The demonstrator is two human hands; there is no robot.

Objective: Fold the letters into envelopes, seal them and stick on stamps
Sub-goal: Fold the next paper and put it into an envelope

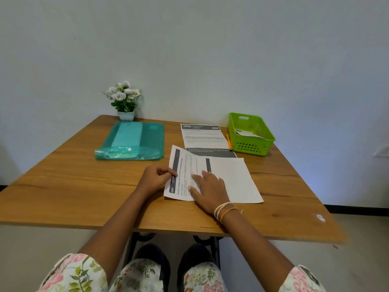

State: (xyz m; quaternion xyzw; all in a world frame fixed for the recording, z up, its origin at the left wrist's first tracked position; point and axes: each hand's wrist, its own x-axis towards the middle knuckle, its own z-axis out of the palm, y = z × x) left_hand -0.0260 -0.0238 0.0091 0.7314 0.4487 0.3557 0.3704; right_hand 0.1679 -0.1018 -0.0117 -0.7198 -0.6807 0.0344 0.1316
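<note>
Pinching the letter's (227,175) left edge, the left hand (153,179) held it; the right hand (208,189) pressed flat, fingers straight.

Wooden table (73,182) with teal folder (132,142), flower pot (126,115), green basket (250,135), two letters (231,178) (202,135).

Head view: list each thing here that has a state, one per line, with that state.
Near letter: partly folded, right part turned over onto the print.
Far letter: flat, unfolded, print up.
Left hand: pinches the near letter's left edge.
Right hand: flat, pressing on the near letter.
Teal folder: flap snapped shut, lying flat.
Green basket: upright, papers inside.
Orange pen: lying beside the basket.
Flower pot: upright.
</note>
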